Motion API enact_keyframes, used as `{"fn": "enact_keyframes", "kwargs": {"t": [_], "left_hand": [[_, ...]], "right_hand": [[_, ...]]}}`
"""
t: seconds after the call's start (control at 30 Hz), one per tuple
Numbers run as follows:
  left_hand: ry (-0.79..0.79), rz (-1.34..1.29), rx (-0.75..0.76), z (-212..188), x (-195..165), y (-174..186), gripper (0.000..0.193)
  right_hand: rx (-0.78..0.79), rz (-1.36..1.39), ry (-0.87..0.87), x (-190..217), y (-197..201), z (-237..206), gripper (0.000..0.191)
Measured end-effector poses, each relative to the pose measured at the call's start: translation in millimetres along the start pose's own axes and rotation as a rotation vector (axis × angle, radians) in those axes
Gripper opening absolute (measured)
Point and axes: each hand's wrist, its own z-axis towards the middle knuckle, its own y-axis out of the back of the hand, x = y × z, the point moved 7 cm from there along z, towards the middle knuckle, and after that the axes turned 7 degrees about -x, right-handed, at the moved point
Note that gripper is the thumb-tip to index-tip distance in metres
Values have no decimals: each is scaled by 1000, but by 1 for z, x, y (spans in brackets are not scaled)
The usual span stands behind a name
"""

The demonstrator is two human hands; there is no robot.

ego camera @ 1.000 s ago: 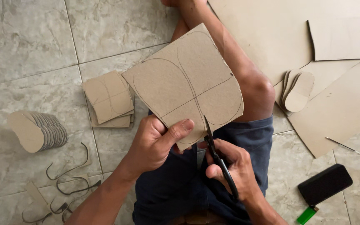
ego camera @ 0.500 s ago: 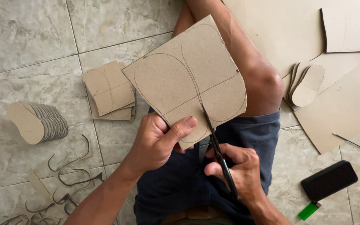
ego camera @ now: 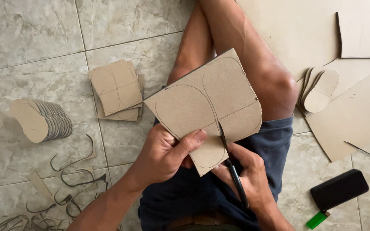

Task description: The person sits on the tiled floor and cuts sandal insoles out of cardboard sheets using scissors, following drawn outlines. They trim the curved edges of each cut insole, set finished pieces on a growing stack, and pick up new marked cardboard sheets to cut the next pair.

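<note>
Card: a cardboard piece (ego camera: 206,107) with traced sole outlines is held tilted above the person's lap, between the knee and both hands.
Left hand: the left hand (ego camera: 165,156) pinches the card's lower left edge, thumb pressed on top across the drawn outline, fingers curled underneath.
Right hand: the right hand (ego camera: 247,177) sits just below the card's lower right edge, closed around the handles of the scissors (ego camera: 232,169).
Scissors: black blades point up into the card along the traced line between the two outlines; whether the blades are parted is hard to tell, since they look nearly together.
Lap: dark blue shorts (ego camera: 275,141) lie under the card and hands.
Left floor: a stack of traced card pieces (ego camera: 116,90) lies near the card; a fanned pile of cut soles (ego camera: 39,119) lies farther left; curled offcuts (ego camera: 65,179) lie below it.
Right floor: more cut soles (ego camera: 320,90) rest on a large cardboard sheet (ego camera: 356,115); a black case (ego camera: 339,188) and green lighter (ego camera: 316,220) lie near the right hand.
</note>
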Motion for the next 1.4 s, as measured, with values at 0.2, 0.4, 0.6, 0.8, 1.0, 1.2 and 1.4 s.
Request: {"fn": "enact_keyframes", "kwargs": {"t": [0.2,0.4,0.6,0.8,1.0,1.2,1.4], "left_hand": [[2,-16,5,-1,3,-1,25],[-21,-57,8,-6,15,-3,29],[-53,-9,-13,4,12,7,29],[113,-61,-3,4,10,-2,27],[-108,12,-94,-9,-2,-7,26],[-236,159,-211,-8,-13,12,30],[-202,108,-175,-7,-14,8,32]], "right_hand": [[-41,19,2,-6,-1,-4,27],[-104,-68,117,-13,1,-7,24],[73,88,-305,-45,0,-12,23],[87,-23,-121,-30,10,-3,24],[37,140,-66,-16,1,-4,30],[29,166,-22,-22,1,-9,28],[-47,86,66,-25,2,-13,27]]}}
